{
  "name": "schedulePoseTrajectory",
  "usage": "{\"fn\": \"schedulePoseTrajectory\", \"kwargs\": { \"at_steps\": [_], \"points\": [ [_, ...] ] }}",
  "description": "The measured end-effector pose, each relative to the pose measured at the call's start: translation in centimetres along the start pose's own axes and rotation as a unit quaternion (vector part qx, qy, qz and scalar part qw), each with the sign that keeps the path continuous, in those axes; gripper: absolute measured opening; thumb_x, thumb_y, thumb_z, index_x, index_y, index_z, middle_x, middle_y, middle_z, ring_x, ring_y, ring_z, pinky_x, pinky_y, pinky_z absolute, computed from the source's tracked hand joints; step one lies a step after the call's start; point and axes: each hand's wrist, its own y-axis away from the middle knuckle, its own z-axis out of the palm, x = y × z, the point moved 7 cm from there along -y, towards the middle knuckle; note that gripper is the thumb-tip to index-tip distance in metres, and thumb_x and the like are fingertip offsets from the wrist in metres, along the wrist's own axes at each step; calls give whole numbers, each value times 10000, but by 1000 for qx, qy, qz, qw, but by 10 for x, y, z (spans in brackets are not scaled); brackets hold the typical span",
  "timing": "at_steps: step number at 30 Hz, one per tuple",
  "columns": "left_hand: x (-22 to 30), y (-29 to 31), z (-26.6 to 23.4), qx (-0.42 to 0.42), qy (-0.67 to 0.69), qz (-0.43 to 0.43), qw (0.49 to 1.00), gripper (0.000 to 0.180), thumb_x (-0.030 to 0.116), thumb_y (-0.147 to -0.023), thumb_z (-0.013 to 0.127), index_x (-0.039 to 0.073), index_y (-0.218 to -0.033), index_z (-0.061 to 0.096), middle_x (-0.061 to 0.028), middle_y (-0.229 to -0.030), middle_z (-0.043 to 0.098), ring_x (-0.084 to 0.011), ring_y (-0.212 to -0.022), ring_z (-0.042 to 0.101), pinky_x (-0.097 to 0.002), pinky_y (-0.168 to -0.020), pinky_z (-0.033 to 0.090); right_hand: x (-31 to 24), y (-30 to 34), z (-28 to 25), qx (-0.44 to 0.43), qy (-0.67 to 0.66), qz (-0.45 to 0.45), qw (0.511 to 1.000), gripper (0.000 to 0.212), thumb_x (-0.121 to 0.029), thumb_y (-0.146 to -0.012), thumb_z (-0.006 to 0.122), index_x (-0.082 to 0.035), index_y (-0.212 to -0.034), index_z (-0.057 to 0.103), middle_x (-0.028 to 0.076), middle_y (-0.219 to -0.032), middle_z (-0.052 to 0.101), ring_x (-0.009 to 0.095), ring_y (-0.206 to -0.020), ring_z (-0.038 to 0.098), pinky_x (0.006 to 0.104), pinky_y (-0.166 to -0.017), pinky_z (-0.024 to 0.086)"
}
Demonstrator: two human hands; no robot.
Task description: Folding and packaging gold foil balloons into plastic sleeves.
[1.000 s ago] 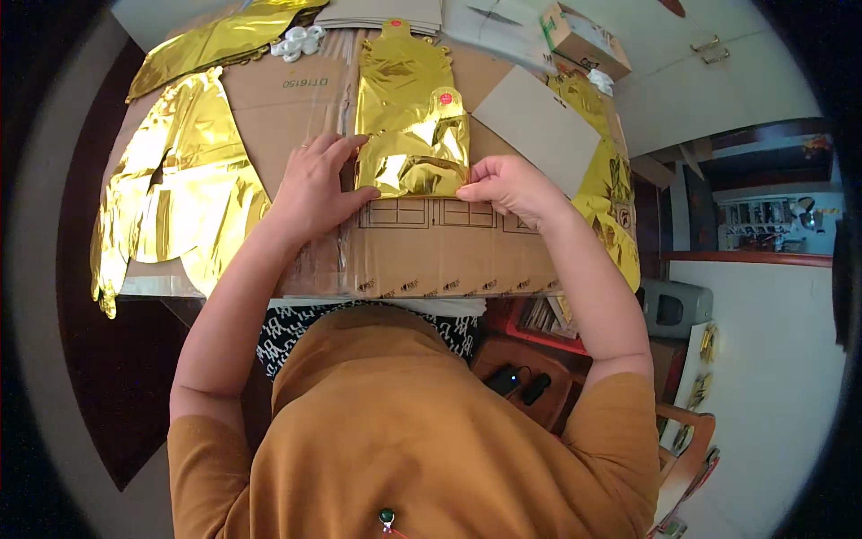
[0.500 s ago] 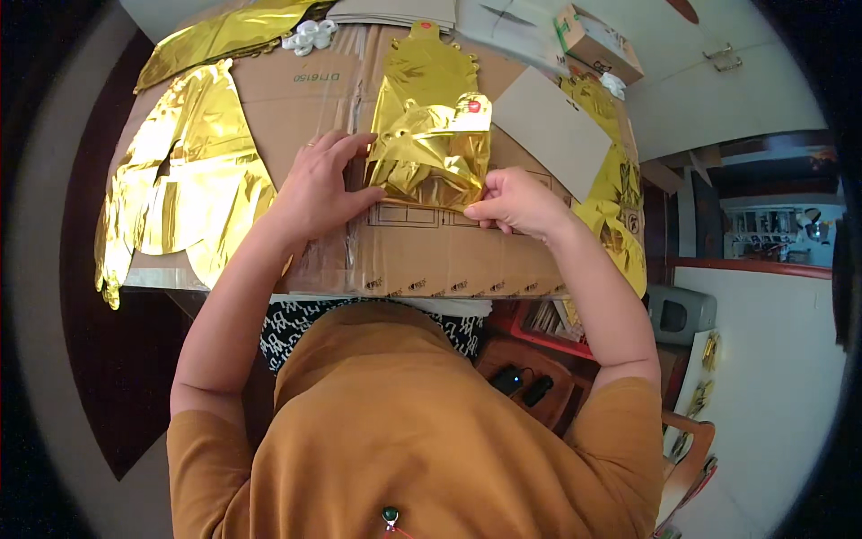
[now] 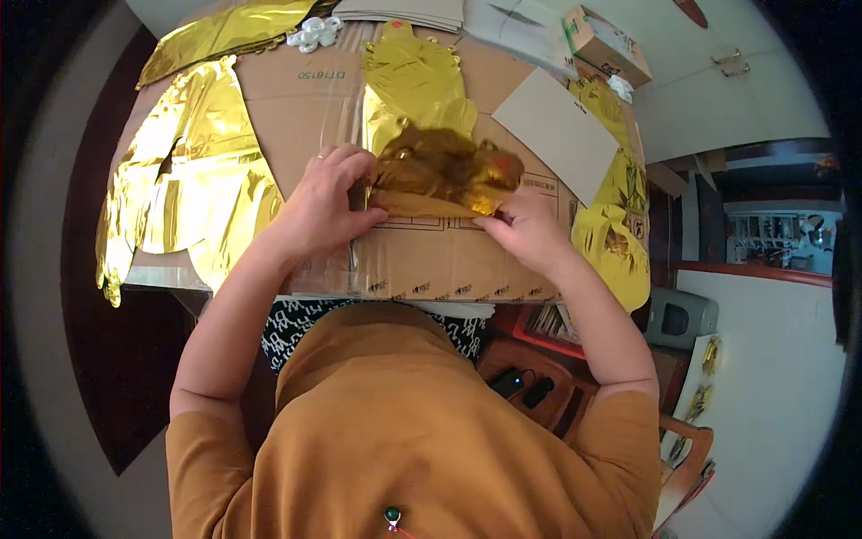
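lifting the near end of the gold foil piece point(image 3: 426, 117), head view, upper middle of the frame, on the brown cardboard point(image 3: 422, 260). the far part lies flat, its tab at the top of the frame.

change: half a second ago the folded near end was lying over the sheet, bright. now it's dark, rumpled, bulging toward the right. my right hand point(image 3: 532, 229) shifted right and up a bit with it; my left hand point(image 3: 323, 202) barely moved. i read that as the fold coming loose, not sitting flat yet.

hands: apart, one each side of the foil. right is pinched on its near right corner. left has thumb and forefinger spread at its left edge, touching; can't tell if it's gripping.

counts: 1 foil piece between my hands. 1 foil heap point(image 3: 206, 153) at left, 1 foil bundle point(image 3: 229, 36) upper left, 1 foil strip point(image 3: 620, 260) down the right side; layers in each, can't tell. 1 grey card point(image 3: 558, 135) right of centre. 1 card stack point(image 3: 404, 13) at top, sheets not countable. 2 white clumps: white coil point(image 3: 314, 34) upper left, white wad point(image 3: 620, 87) upper right. 1 carton point(image 3: 611, 49) upper right.
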Motion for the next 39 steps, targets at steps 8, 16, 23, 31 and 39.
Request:
{"fn": "schedulePoseTrajectory", "kwargs": {
  "at_steps": [8, 16, 23, 31, 39],
  "points": [
    [25, 32, 6, 14, 36, 130, 991, 576, 43, -739, 760, 114, -1290, 607, -49, -1114, 702, -294, -1077, 615, -423, -956, 445, -20, 28, 8, 105, 111, -213, 965, 216, -51, -764, 715, -89, -972, 670, 62, -949, 610, 275, -829, 651, 405, -723, 526],
    [31, 39, 16, 23, -13, 223, 974, 342, -2, -718, 751, 102, -1034, 672, -38, -1067, 714, -253, -1030, 674, -414, -912, 477, -14, 35, 6, 192, 83, -172, 963, 301, -37, -740, 745, -71, -1017, 631, 95, -1018, 610, 288, -862, 635, 404, -747, 526],
    [31, 41, 13, 82, 16, 194, 977, 346, -39, -697, 723, 92, -1013, 676, -41, -1025, 690, -271, -942, 664, -393, -854, 498, -21, 25, 3, 151, 108, -207, 960, 230, -37, -739, 762, -77, -941, 661, 67, -987, 615, 265, -857, 630, 385, -759, 491],
    [32, 41, 12, 122, -74, 197, 970, 321, 12, -693, 773, 80, -986, 661, -58, -945, 675, -266, -904, 651, -393, -804, 511, -13, 19, 5, 118, 105, -221, 962, 165, -78, -791, 744, -85, -941, 676, 50, -916, 612, 251, -830, 619, 377, -742, 475],
    [34, 39, 6, 113, -89, 212, 967, 269, 47, -709, 770, 92, -950, 657, -45, -858, 671, -247, -847, 663, -388, -785, 500, -10, 10, 4, 87, 97, -208, 969, 197, -47, -770, 752, -76, -939, 655, 62, -911, 620, 272, -830, 629, 391, -719, 477]
  ]
}}
